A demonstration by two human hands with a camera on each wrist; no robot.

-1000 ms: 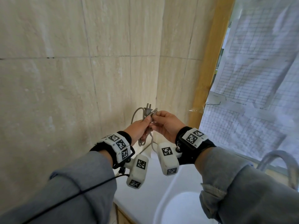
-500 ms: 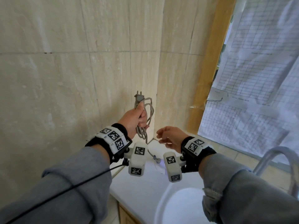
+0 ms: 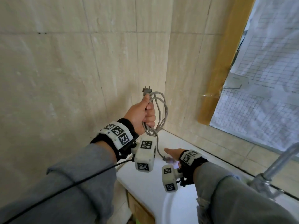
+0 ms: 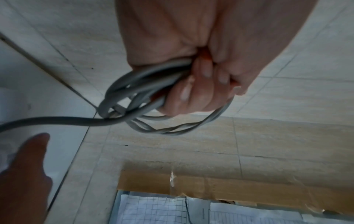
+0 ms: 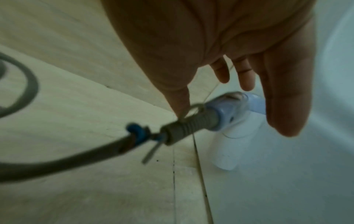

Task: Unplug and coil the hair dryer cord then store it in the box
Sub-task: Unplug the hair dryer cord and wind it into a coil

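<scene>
My left hand (image 3: 144, 113) is raised before the tiled wall and grips the coiled grey cord (image 3: 159, 110), with the two-pin plug (image 3: 146, 90) sticking up above the fist. In the left wrist view the curled fingers (image 4: 193, 94) wrap the cord loops (image 4: 134, 97). One strand of cord (image 3: 159, 151) runs down to the hair dryer (image 3: 172, 162) lying on the white counter. My right hand (image 3: 175, 153) is low over the dryer with fingers spread. In the right wrist view the fingers (image 5: 283, 97) hover just above the white and blue dryer (image 5: 235, 119) and its ribbed cord sleeve (image 5: 189, 124). No box is in view.
The white counter (image 3: 145, 180) holds a round basin (image 3: 179, 209) at the bottom middle. A metal tap (image 3: 273, 168) rises at the right. Tiled walls meet in the corner behind. A papered window (image 3: 262, 88) with a cardboard strip (image 3: 221, 62) fills the upper right.
My right hand let go of the plug end and dropped from the coil to the dryer on the counter. My left hand lifted the coiled cord higher.
</scene>
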